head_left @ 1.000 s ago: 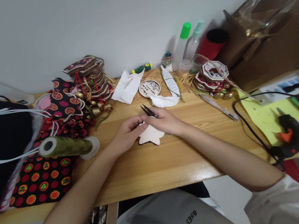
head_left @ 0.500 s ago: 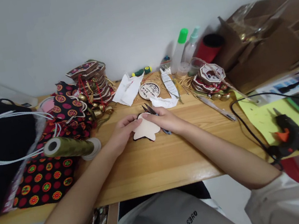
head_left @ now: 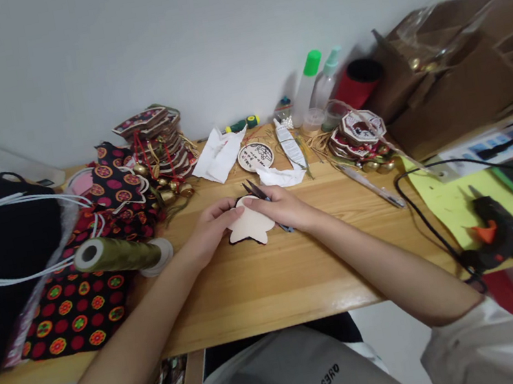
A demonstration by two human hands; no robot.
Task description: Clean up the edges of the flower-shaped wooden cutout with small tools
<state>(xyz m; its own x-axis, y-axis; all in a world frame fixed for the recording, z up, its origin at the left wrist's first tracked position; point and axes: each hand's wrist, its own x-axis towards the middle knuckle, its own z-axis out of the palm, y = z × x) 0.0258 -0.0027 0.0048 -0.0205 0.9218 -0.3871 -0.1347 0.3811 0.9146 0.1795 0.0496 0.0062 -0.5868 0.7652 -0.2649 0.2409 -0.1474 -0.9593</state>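
Observation:
A pale wooden cut-out (head_left: 253, 224) with a dark fabric backing is held over the middle of the wooden table (head_left: 271, 281). My left hand (head_left: 208, 226) grips its left edge. My right hand (head_left: 283, 207) pinches its top right edge and also holds small black scissors (head_left: 256, 190), whose blades point up and away from me. The two hands nearly touch above the cut-out.
A green thread spool (head_left: 117, 254) lies left on patterned fabric (head_left: 73, 301). A stack of ornaments (head_left: 154, 140), tissue (head_left: 218, 152), a round wooden disc (head_left: 255, 155), bottles (head_left: 310, 84) and cardboard boxes (head_left: 454, 80) line the back. A glue gun (head_left: 499, 233) sits at right.
The cut-out was lifted off the table and turned more upright between my hands, showing its dark backing at the edge. The hands stayed close together.

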